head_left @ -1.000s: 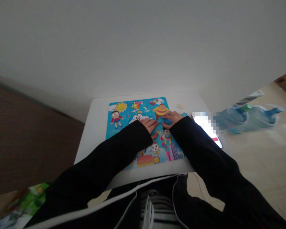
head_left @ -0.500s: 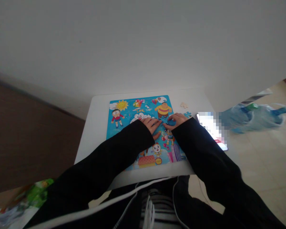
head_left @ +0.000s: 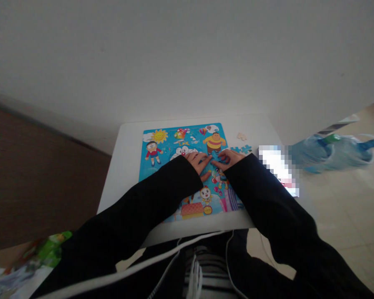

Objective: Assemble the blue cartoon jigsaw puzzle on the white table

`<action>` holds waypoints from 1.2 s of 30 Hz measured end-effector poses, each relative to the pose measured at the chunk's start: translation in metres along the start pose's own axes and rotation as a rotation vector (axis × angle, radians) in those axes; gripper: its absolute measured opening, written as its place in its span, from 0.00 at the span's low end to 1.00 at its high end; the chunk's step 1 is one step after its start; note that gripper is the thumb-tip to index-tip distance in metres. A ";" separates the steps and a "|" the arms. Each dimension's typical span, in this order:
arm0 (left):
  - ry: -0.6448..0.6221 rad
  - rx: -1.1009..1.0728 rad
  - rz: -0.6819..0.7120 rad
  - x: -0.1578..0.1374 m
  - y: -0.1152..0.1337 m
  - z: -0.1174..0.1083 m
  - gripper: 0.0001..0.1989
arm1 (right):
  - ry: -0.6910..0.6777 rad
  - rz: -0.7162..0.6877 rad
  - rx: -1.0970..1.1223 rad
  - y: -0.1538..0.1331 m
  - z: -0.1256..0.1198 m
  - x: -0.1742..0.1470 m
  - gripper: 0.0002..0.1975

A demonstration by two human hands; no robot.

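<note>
Fingers of left hand (head_left: 197, 161) and right hand (head_left: 229, 158) flat on puzzle (head_left: 162, 143), black sleeves (head_left: 149, 203) hiding its middle.

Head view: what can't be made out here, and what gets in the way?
- Puzzle board: its middle is hidden under the left hand, the right hand and both sleeves.
- Whether a piece lies under the fingertips: covered by the hands.
- Flat object at the table's right edge: pixelated.
- Loose pieces right of the board: too small to read.
</note>
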State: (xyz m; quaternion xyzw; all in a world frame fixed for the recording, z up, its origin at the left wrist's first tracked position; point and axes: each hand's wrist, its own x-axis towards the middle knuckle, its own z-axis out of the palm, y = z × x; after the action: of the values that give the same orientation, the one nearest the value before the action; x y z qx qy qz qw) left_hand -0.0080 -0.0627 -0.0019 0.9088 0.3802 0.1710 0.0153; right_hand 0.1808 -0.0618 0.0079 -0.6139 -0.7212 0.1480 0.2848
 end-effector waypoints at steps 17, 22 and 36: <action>-0.041 -0.059 -0.082 0.002 0.002 -0.005 0.28 | 0.069 0.046 0.008 -0.006 -0.001 -0.003 0.12; 0.045 -0.055 -0.104 0.001 0.000 -0.004 0.25 | 0.073 0.039 0.013 -0.004 -0.008 -0.003 0.10; 0.081 -0.148 0.016 0.000 -0.006 0.002 0.20 | 0.061 -0.008 0.127 -0.006 -0.010 0.001 0.11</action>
State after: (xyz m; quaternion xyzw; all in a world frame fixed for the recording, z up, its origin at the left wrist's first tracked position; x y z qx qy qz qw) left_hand -0.0111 -0.0579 -0.0049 0.9005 0.3596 0.2355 0.0658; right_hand 0.1817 -0.0632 0.0198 -0.5957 -0.7039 0.1736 0.3457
